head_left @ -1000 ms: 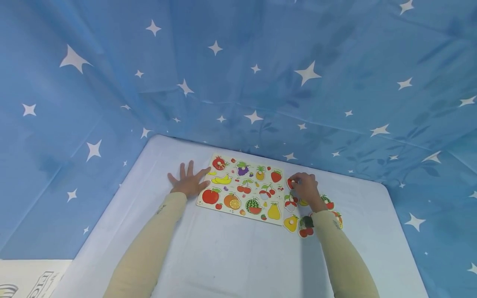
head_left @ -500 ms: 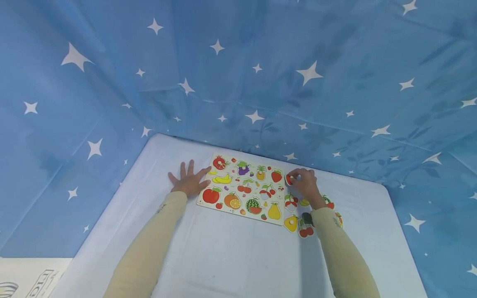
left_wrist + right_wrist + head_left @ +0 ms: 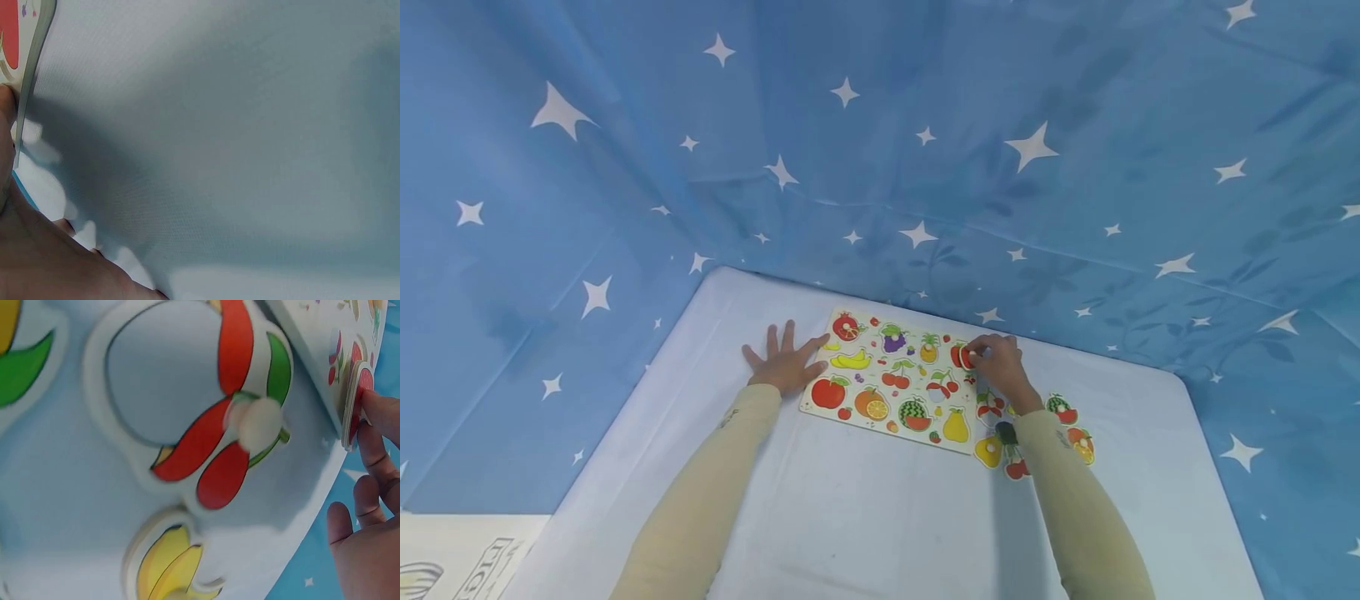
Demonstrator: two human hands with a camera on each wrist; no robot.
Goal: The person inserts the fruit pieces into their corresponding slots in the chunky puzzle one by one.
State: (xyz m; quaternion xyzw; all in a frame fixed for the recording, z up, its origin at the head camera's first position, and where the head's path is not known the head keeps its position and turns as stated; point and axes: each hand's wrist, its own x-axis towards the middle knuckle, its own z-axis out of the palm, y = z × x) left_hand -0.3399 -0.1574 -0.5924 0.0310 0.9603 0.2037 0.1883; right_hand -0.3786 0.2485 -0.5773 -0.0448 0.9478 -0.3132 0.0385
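A fruit puzzle board (image 3: 917,392) lies on the white table. My left hand (image 3: 784,367) is spread out flat at its left edge, thumb and index fingertip touching the board; the left wrist view has only part of this hand (image 3: 56,262). My right hand (image 3: 1006,367) pinches a red fruit puzzle piece (image 3: 966,358) over the strawberry picture at the board's upper right. Seen from the right wrist, that piece (image 3: 356,406) stands tilted on edge between thumb and fingers. The fingers partly hide its picture.
Loose knobbed pieces lie right of the board: a pear (image 3: 989,451), a red-and-white fruit (image 3: 990,406), cherries (image 3: 1017,469), a watermelon (image 3: 1062,409), an orange (image 3: 1082,445). The right forearm partly covers a banana piece (image 3: 169,562). A blue starry cloth (image 3: 880,150) hangs behind the table.
My right hand has moved left with the red fruit piece, from beside the board to over its upper right corner. The left hand stays in place.
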